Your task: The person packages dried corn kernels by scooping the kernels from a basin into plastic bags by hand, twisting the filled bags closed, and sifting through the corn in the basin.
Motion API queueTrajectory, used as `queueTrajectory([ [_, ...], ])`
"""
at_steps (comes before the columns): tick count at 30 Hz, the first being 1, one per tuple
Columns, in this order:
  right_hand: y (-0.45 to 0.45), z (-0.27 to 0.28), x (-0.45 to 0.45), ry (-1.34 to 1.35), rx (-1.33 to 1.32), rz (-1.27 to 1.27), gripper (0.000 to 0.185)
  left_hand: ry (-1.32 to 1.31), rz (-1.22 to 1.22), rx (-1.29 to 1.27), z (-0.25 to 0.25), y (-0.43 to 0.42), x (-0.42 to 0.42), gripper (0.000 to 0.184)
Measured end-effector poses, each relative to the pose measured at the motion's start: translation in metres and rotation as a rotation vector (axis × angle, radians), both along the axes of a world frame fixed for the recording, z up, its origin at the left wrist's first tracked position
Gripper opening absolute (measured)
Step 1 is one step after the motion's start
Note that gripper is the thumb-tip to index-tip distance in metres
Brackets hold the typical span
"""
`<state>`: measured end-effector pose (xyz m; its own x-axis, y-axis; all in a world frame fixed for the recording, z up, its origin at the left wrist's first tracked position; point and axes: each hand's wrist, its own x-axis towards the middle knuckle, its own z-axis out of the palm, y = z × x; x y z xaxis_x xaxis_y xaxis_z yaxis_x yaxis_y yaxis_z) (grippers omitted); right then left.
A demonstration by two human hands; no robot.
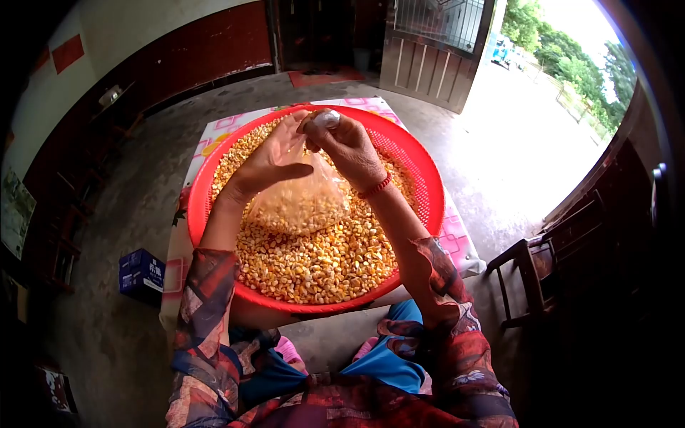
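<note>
A clear plastic bag point(308, 184) with corn kernels in its bottom hangs above a red perforated basket point(421, 167); its lower part is slightly blurred. My right hand point(349, 148), a red bracelet at its wrist, is closed on the gathered neck of the bag. Something shiny and silvery shows at its fingers, too unclear to name. My left hand point(265, 162) curves beside the bag's upper left side, thumb stretched out in front of it and fingers raised close to the right fingertips. Loose corn kernels point(321, 267) fill the basket below.
Under the basket is a table with a pink-patterned cloth point(460, 239). A blue box point(141, 274) stands on the floor at left, a wooden chair point(531, 274) at right. Behind is an open metal door point(435, 60) beside a bright doorway.
</note>
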<state>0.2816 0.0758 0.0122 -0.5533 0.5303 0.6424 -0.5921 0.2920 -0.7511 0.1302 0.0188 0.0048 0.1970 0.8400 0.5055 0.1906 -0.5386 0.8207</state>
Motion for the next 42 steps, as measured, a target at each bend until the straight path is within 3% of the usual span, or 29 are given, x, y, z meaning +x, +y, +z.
queueTrajectory([
  [1,0.001,-0.002,-0.002,-0.011,0.052,0.011,0.016,0.362,0.111,-0.073,0.005,-0.009,0.007,0.068],
  [2,0.002,-0.004,-0.002,-0.023,0.105,0.023,0.015,0.446,0.112,-0.231,-0.008,-0.007,0.006,0.055],
  [4,-0.001,-0.002,-0.002,-0.064,0.115,0.003,0.014,0.325,0.07,-0.417,-0.009,-0.013,0.018,0.043],
  [7,0.001,0.003,0.001,0.02,0.053,-0.009,0.013,0.116,0.019,-0.366,-0.009,-0.011,0.019,0.038],
  [11,0.003,0.002,0.001,0.049,0.092,-0.068,0.013,0.074,0.07,-0.358,-0.016,-0.008,0.022,0.035],
  [12,0.004,0.003,0.002,0.048,0.092,-0.069,0.013,0.092,-0.038,-0.299,-0.011,-0.007,0.025,0.032],
  [14,0.005,0.005,0.007,-0.055,0.243,-0.433,0.016,0.107,-0.15,-0.239,-0.01,-0.004,0.027,0.031],
  [16,0.012,0.004,0.009,-0.096,0.276,-0.564,0.02,-0.156,0.0,-0.363,-0.014,-0.003,0.022,0.033],
  [19,0.02,0.001,0.01,-0.132,0.436,-0.923,0.022,-0.185,0.071,-0.318,-0.019,0.001,0.017,0.033],
  [22,0.039,-0.012,0.014,-0.344,0.397,-0.691,0.025,-0.241,0.114,-0.279,-0.025,0.005,0.011,0.033],
  [23,0.05,-0.023,0.01,-0.393,0.329,-0.446,0.033,-0.258,0.125,-0.242,-0.025,0.007,0.01,0.033],
  [26,0.027,-0.016,0.013,-0.688,0.417,-0.09,0.063,-0.275,0.234,-0.11,-0.024,0.007,0.013,0.032],
  [28,0.017,-0.025,0.005,-0.799,0.548,-0.176,0.074,-0.221,0.302,-0.105,-0.019,0.005,0.015,0.031],
  [30,0.018,-0.025,-0.002,-0.925,0.577,-0.057,0.072,0.0,0.38,0.233,-0.01,0.002,0.02,0.03],
  [34,0.016,-0.056,-0.025,-0.823,0.724,-0.046,0.056,0.064,0.265,0.336,-0.011,0.006,0.02,0.022],
  [35,0.016,-0.062,-0.033,-0.657,0.827,-0.137,0.048,0.165,0.269,0.391,-0.013,0.008,0.019,0.021],
  [37,0.013,-0.073,-0.046,-0.182,0.902,-0.299,0.028,0.241,0.265,0.339,-0.01,0.004,0.022,0.025],
  [38,0.015,-0.079,-0.045,-0.181,0.903,-0.299,0.028,0.318,0.259,0.285,-0.01,0.002,0.023,0.029],
  [39,0.014,-0.079,-0.042,-0.243,0.765,-0.254,0.026,0.276,0.296,0.12,-0.011,0.0,0.022,0.036],
  [40,0.014,-0.078,-0.038,-0.302,0.627,-0.208,0.025,0.276,0.296,0.121,-0.011,-0.001,0.02,0.036],
  [42,0.014,-0.067,-0.03,-0.43,0.56,-0.224,0.023,0.164,0.245,0.059,-0.01,-0.002,0.013,0.062],
])
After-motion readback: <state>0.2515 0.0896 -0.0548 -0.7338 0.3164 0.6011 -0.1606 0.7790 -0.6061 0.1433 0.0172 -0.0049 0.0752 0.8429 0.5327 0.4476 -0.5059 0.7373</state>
